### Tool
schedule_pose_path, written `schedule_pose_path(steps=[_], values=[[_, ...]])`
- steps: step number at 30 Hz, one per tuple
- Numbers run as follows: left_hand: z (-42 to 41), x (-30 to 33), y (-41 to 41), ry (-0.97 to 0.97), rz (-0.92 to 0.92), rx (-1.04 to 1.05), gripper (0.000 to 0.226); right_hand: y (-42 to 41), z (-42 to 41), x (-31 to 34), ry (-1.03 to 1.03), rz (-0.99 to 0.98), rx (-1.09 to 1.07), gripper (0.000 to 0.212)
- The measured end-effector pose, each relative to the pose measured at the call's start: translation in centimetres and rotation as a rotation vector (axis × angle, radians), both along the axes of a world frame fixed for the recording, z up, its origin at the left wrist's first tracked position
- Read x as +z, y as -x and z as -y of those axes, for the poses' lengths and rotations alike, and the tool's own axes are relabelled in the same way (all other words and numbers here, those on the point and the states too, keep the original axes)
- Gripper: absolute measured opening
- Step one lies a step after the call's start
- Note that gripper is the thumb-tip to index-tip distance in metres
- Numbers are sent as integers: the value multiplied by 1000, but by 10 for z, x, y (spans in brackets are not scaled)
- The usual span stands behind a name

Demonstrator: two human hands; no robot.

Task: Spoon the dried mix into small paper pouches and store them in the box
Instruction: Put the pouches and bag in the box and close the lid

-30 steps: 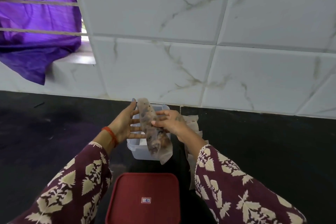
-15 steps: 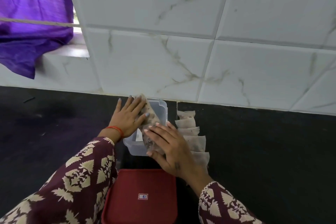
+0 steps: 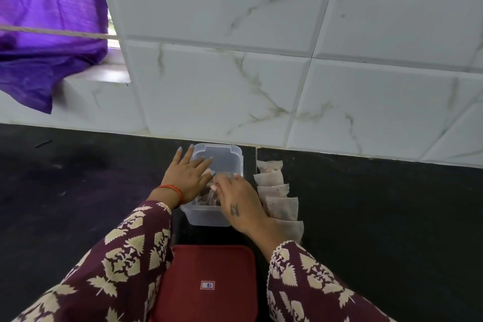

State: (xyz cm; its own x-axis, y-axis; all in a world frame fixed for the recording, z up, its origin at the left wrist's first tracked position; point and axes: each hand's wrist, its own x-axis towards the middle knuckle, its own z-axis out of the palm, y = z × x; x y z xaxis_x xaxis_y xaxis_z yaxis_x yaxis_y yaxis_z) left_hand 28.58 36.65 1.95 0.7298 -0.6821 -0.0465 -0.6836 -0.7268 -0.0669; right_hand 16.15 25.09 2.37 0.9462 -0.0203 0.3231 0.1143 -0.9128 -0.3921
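Over the clear plastic box (image 3: pixel 209 217) at the counter's far edge, left hand (image 3: pixel 187 176) lies flat-fingered while right hand (image 3: pixel 236 204) presses a filled paper pouch (image 3: pixel 206 197) inside; its grip is hidden. Seat it flat, leaving room for the row of pouches (image 3: pixel 281 197) just right.

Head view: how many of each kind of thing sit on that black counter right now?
Clear plastic box, open: 1
Flat red square lid: 1
White paper pouches in the row right of the box: 5
Pouches inside the box, under the left hand and right hand: count hidden
Total countable: 7
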Motion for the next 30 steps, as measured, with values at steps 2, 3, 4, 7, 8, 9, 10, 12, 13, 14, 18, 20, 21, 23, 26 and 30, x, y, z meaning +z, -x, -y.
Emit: schedule_pose_path(steps=[2,3,4,7,8,9,10,12,13,14,18,20,21,23,26,30], values=[[1,-1,0,3,3,-4,103,-4,0,1,-8,8,6,34],[1,-2,0,11,2,-5,103,-7,1,5,-21,-12,0,28],[1,-2,0,20,-1,-5,103,-12,3,8,-33,-38,-5,25],[0,-4,-2,72,-6,-1,100,-22,6,14,6,-50,-39,21],[0,-5,-2,89,-7,0,99,-25,6,13,26,-39,-60,21],[-1,-6,-3,100,-11,1,99,-25,5,11,47,-23,-69,20],[-1,-7,-3,107,-16,3,99,-25,3,9,57,5,-60,21],[-1,-8,-4,113,-20,6,99,-24,4,3,71,84,-22,34],[-1,-8,-4,117,-19,6,99,-23,6,1,68,101,3,42],[-1,-9,-4,123,-18,5,98,-19,9,-1,55,88,35,46],[0,-11,-6,140,-19,11,98,11,16,-9,127,29,112,51],[0,-11,-6,155,-26,9,98,21,17,-12,143,-11,131,61],[0,-11,-5,159,-27,10,98,23,17,-13,156,-33,137,65],[0,-11,-5,158,-24,17,98,24,15,-10,211,-92,137,75],[0,-11,-4,165,-26,25,98,24,11,-3,276,-165,121,87],[0,-11,-3,178,-34,37,98,21,5,6,307,-269,110,103]])
